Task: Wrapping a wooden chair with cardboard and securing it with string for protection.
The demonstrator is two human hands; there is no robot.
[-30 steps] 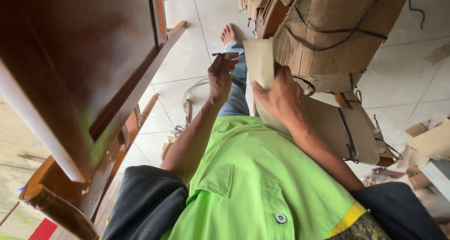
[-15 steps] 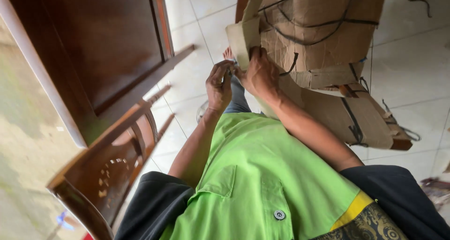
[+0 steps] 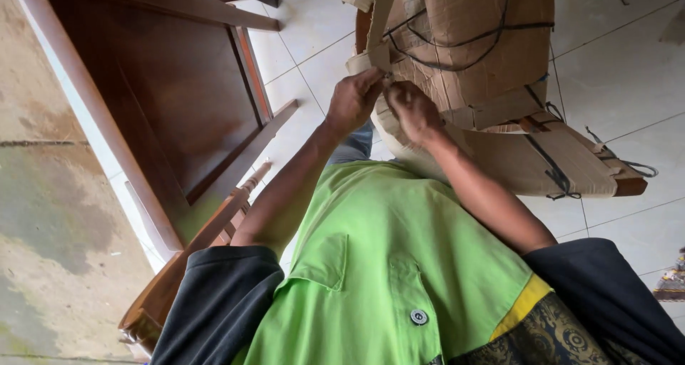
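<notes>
Both hands, left hand [image 3: 353, 101] and right hand [image 3: 412, 112], pinch a flat cardboard strip [image 3: 382, 22] against a cord-bound, creased cardboard bundle [image 3: 471, 44]; dark polished wooden furniture [image 3: 164, 101] stands left.

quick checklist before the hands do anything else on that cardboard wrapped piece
1. Both hands on the work: left hand and right hand meet at the cardboard strip. ok.
2. Grip on the strip: fingertips are bunched and hidden behind each other. cannot tell.
3. Wrapping intact: cardboard-wrapped furniture is covered, though bare wood shows at one end. not ok.
4. Black cord ties: looped across the cardboard, loose tails hang at the lower end. cannot tell if tight.
5. Room at the left elbow: wooden chair stands close beside the left arm. not ok.
</notes>
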